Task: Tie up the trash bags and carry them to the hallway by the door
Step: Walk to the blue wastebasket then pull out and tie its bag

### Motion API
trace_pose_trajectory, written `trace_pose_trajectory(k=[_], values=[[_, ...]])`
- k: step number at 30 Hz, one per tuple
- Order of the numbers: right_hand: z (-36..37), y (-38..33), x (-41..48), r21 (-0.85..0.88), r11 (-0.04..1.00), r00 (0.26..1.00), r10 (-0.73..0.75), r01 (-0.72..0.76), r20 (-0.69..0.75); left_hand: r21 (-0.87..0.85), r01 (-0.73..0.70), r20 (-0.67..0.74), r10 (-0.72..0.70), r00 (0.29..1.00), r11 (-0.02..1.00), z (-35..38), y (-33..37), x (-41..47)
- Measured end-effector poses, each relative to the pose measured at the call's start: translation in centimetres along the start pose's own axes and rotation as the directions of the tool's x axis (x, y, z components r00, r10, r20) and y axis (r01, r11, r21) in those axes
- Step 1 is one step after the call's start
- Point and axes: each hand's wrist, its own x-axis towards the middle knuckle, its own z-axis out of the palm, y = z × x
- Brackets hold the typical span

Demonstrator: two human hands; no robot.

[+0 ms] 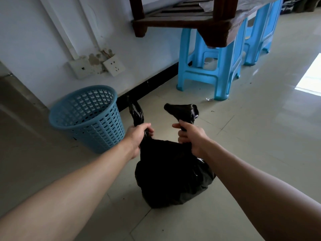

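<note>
A full black trash bag sits on the tiled floor in the middle of the view. My left hand grips the bag's left top flap, whose loose end stands up above my fist. My right hand grips the right top flap, and its end sticks up and to the left. The two flaps are held apart, with a gap between my fists. Both arms reach forward from the bottom corners.
A blue perforated wastebasket without a liner stands left of the bag, by the white wall. Blue plastic stools stand under a dark wooden table at the back. Wall sockets sit low on the wall.
</note>
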Motion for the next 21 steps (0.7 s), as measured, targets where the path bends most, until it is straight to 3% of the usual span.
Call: trace_pose_trajectory(k=[3,4,6,9,13,15,18,21], values=[[0.0,0.8,0.0,-0.493,0.869,0.998,-0.057,0.036,-0.028,0.473,-0.149,-0.103,0.222,0.970,0.869,-2.7,2.2,0.9],[0.0,1.1,-0.1,-0.603,0.796,0.996,-0.085,0.054,-0.024,0.521,-0.174,-0.073,0.246,0.966,0.836,-3.4,3.0,0.9],[0.0,1.7,-0.1,-0.796,0.599,0.990,-0.142,0.090,0.005,0.424,-0.196,0.053,0.191,0.980,0.884,-4.4,4.5,0.3],[0.4,2.3,-0.2,-0.969,0.202,0.985,-0.130,0.140,0.115,0.186,-0.204,0.239,0.158,0.958,0.961,-5.1,6.5,-1.0],[2.3,2.4,-1.7,-0.966,-0.083,0.964,-0.090,0.244,0.251,0.140,-0.274,0.437,0.189,0.879,0.952,-5.0,8.2,-1.8],[3.6,2.4,-2.7,-0.941,-0.103,0.938,-0.098,0.323,0.333,0.182,-0.296,0.476,0.179,0.861,0.938,-4.8,8.8,-1.9],[5.0,2.0,-4.1,-0.915,0.073,0.917,-0.044,0.398,0.395,0.231,-0.300,0.509,0.147,0.848,0.926,-4.8,9.4,-1.9],[5.9,1.6,-5.2,-0.916,0.258,0.937,0.082,0.308,0.338,0.274,-0.284,0.536,0.099,0.839,0.919,-5.0,9.5,-1.8]])
